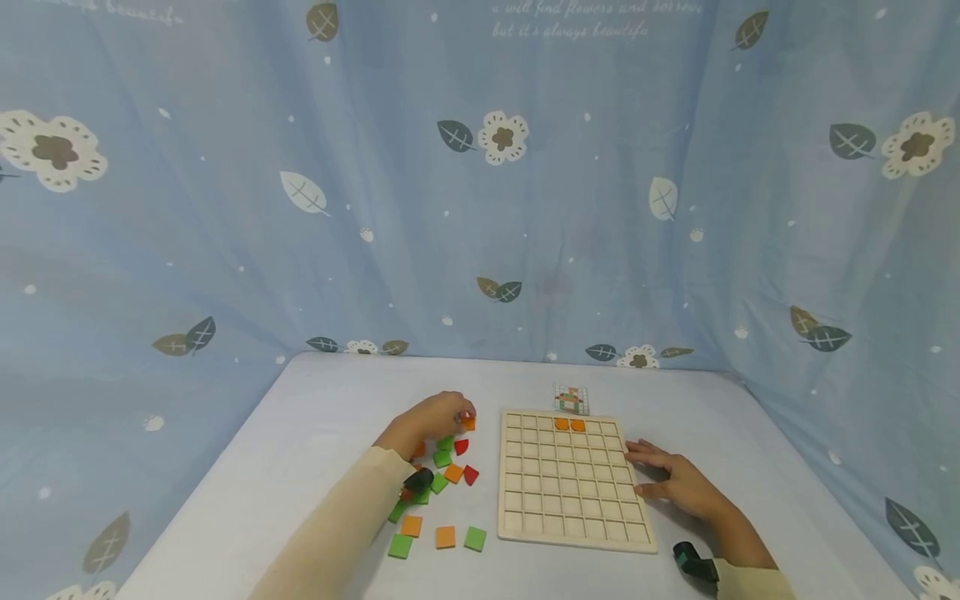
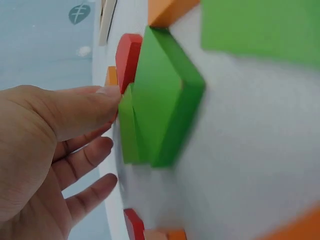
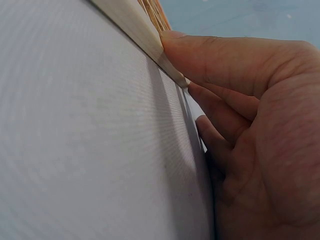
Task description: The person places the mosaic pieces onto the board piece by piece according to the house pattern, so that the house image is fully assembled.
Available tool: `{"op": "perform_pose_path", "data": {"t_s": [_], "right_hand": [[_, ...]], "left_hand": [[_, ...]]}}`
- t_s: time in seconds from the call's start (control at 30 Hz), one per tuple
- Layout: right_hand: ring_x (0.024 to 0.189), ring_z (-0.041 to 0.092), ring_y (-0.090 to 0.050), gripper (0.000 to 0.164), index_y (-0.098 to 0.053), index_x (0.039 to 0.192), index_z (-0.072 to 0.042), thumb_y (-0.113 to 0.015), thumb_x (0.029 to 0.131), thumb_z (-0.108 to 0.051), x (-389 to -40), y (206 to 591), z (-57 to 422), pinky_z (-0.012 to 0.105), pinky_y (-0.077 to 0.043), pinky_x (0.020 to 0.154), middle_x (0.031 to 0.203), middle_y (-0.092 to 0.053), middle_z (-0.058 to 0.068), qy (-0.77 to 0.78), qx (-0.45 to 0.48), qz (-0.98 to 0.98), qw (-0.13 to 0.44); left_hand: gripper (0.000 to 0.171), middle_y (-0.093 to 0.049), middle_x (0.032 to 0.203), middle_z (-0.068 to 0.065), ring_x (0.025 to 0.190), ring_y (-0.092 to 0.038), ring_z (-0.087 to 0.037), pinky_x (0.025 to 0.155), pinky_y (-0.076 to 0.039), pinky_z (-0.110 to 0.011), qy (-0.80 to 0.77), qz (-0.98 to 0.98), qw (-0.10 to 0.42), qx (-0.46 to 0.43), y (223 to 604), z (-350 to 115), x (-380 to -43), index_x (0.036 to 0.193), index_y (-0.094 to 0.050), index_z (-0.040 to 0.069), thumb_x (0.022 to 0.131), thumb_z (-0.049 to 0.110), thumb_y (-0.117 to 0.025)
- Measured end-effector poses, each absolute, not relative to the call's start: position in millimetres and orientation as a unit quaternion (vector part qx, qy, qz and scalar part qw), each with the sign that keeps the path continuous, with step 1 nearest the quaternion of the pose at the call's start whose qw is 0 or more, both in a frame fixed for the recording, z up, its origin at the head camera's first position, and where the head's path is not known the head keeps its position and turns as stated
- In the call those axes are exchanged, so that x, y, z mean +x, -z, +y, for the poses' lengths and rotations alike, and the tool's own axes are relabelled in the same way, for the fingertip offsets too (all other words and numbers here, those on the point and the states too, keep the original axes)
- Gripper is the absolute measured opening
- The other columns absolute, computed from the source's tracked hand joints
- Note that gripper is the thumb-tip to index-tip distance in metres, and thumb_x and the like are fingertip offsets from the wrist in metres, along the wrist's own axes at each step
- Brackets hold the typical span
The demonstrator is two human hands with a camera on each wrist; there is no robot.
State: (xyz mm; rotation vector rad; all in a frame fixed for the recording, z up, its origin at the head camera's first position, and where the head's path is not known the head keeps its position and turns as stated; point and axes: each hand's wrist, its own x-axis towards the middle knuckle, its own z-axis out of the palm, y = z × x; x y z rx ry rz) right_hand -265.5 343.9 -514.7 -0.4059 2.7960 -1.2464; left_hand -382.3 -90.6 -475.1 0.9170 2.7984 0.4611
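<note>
My left hand [image 1: 433, 419] reaches to the far end of a scatter of flat coloured pieces. Its thumb and forefinger pinch an orange piece [image 1: 469, 424]; the other fingers hang loosely, as the left wrist view shows. Close by the thumb are a thick green piece [image 2: 162, 100] and a red piece [image 2: 128, 60]. My right hand [image 1: 678, 483] rests beside the wooden grid board [image 1: 577, 546]. Its thumb and fairly straight fingertips touch the board's right edge, spaced apart. Two orange rounded pieces [image 1: 570, 425] sit side by side in the board's far row.
Behind the board lies a small pattern card [image 1: 572, 399]. Left of the board, green squares [image 1: 475, 538], orange squares [image 1: 446, 537] and red rounded pieces [image 1: 470, 475] are spread on the white table [image 1: 315, 400]. A blue patterned curtain [image 1: 405, 250] hangs around the table.
</note>
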Motion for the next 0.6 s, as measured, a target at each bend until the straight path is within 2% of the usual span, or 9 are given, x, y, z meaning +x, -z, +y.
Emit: {"op": "perform_pose_path", "data": {"t_s": [0.27, 0.6], "right_hand": [[0.14, 0.045, -0.021, 0.062, -0.063, 0.128, -0.003, -0.081, 0.074, -0.029, -268, 517, 347, 0.066, -0.016, 0.106, 0.148, -0.041, 0.018, 0.41, -0.127, 0.903, 0.033], [0.14, 0.046, -0.02, 0.063, -0.063, 0.128, -0.003, -0.081, 0.074, -0.03, -268, 521, 348, 0.067, -0.015, 0.105, 0.148, -0.041, 0.018, 0.406, -0.129, 0.904, 0.037]], "left_hand": [[0.023, -0.06, 0.104, 0.007, 0.089, -0.053, -0.01, 0.088, -0.047, -0.03, -0.171, 0.933, 0.058, 0.312, 478, -74, -386, 0.109, -0.072, 0.019, 0.088, 0.012, -0.069], [0.025, -0.062, 0.109, 0.006, 0.099, -0.055, -0.012, 0.096, -0.044, -0.032, -0.164, 0.938, 0.06, 0.299, 474, -59, -379, 0.114, -0.071, 0.017, 0.089, 0.016, -0.071]]}}
